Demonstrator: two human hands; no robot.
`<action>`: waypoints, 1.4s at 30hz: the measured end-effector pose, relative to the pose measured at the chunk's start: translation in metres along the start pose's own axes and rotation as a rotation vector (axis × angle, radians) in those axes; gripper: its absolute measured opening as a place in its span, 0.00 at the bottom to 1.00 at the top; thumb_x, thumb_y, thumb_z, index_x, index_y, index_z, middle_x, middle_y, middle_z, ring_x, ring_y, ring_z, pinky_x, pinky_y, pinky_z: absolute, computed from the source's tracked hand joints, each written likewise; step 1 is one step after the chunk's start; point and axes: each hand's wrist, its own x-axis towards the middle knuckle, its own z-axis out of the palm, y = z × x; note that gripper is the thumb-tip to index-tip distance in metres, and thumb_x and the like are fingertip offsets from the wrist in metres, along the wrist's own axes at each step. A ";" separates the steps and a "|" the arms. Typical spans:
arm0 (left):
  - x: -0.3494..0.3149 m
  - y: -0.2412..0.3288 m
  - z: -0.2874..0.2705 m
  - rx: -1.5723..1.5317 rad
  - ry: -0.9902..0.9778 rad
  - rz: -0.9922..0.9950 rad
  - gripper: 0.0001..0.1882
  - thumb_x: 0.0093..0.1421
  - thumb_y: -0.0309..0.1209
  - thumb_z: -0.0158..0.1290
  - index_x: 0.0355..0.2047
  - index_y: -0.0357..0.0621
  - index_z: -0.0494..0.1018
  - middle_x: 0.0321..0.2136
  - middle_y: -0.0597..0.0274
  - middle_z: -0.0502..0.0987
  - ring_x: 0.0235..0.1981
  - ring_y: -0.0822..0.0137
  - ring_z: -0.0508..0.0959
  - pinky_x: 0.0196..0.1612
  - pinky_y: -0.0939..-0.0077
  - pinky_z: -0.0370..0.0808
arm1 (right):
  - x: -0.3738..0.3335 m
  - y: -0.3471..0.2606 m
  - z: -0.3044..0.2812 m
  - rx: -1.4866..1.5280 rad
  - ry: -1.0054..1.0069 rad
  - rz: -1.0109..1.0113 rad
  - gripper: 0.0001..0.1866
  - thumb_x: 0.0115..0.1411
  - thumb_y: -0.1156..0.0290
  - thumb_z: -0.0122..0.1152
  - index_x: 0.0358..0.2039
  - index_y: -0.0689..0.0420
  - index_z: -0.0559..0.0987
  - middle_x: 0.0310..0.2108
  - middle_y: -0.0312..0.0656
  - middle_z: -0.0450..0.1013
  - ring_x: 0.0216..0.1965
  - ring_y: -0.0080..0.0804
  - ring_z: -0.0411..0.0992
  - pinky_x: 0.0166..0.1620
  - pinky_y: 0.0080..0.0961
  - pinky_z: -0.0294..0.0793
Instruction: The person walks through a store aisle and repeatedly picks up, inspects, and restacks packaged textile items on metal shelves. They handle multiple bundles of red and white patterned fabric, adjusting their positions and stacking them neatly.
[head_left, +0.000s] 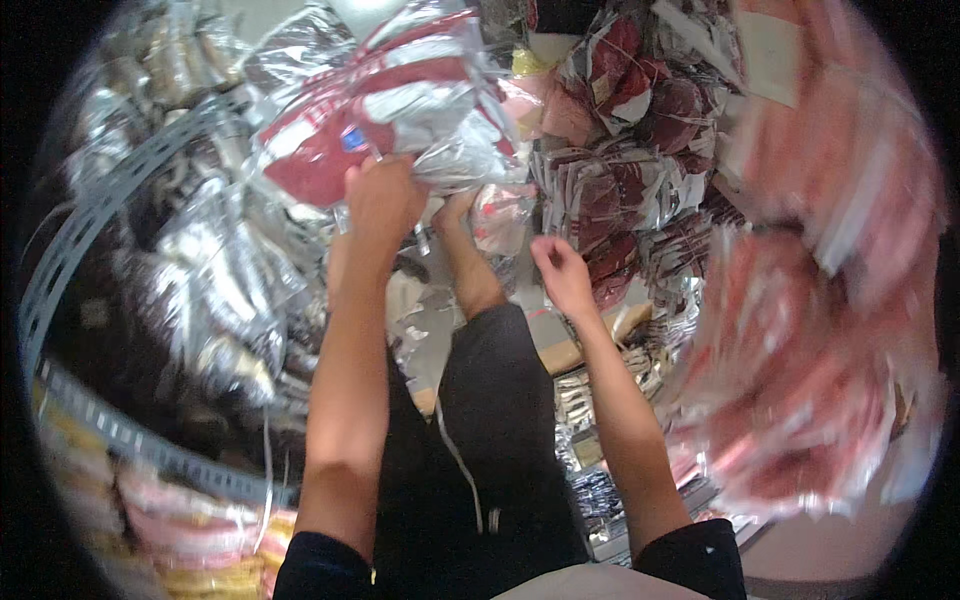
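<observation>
My left hand (385, 197) is closed on the near edge of a bundle of red-and-white folded items in clear plastic bags (440, 105). They look like bagged garments. A small blue label (353, 138) shows just beyond my fingers. Lower and to the right, my right hand (562, 272) hangs in the air with its fingers loosely bent and a gap between them, nothing visible in it. Close to it lies a stack of dark red bagged garments (590, 195).
A perforated grey metal rack (110, 190) curves along the left, with silvery plastic-wrapped packs (225, 270) beside it. Pink-red bagged goods (800, 370), blurred, pile up on the right. Pink and yellow packs (190, 520) lie lower left. My legs (495, 390) stand between the piles.
</observation>
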 end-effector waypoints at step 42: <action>0.086 -0.041 0.132 -0.025 -0.282 0.082 0.13 0.54 0.35 0.53 0.34 0.38 0.68 0.32 0.44 0.75 0.40 0.44 0.73 0.44 0.49 0.66 | 0.436 0.090 -0.044 1.539 0.402 0.137 0.29 0.60 0.45 0.56 0.51 0.55 0.71 0.46 0.42 0.71 0.32 0.29 0.67 0.35 0.25 0.71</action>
